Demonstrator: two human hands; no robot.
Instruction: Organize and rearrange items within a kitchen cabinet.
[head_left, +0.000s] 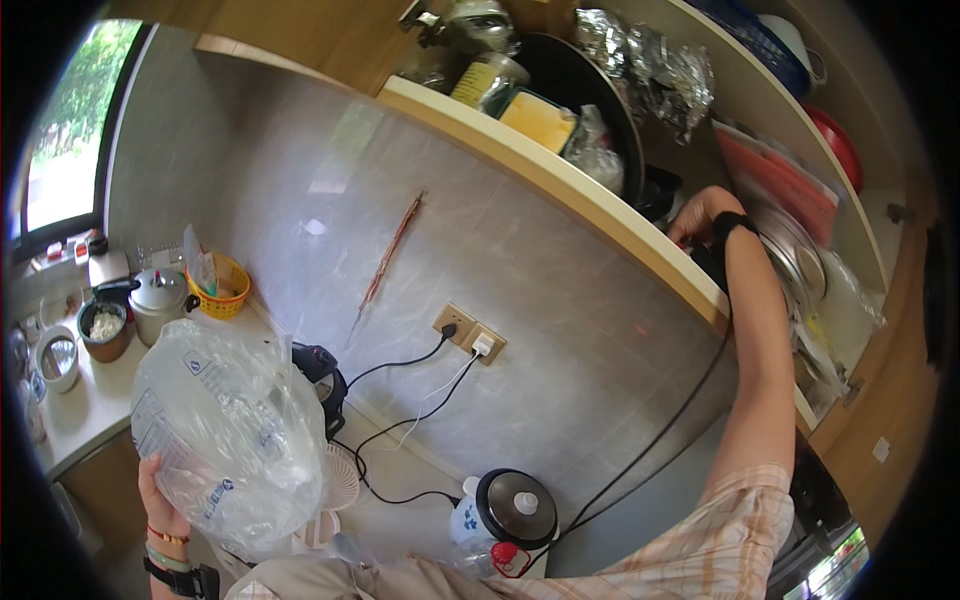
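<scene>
My left hand (161, 499), at the lower left, holds a large clear plastic bag (232, 435) with blue print over the counter; what the bag contains cannot be made out. Raised to the right, my right hand (697, 214) reaches into an open wall cupboard (555, 180), its fingers by a dark object near the shelf edge and largely hidden. Left of that hand a black pan (630, 142) stands on edge. To its right are a red flat package (787, 176) and round metal lids (787, 244).
Below, the counter bears an electric pot with a dark lid (521, 506), a pressure cooker (160, 296) and a yellow basket (225, 289). Cords run from wall sockets (469, 334); a dark cable (660, 427) hangs near my right arm. Crumpled foil (667, 71) lies in the cupboard.
</scene>
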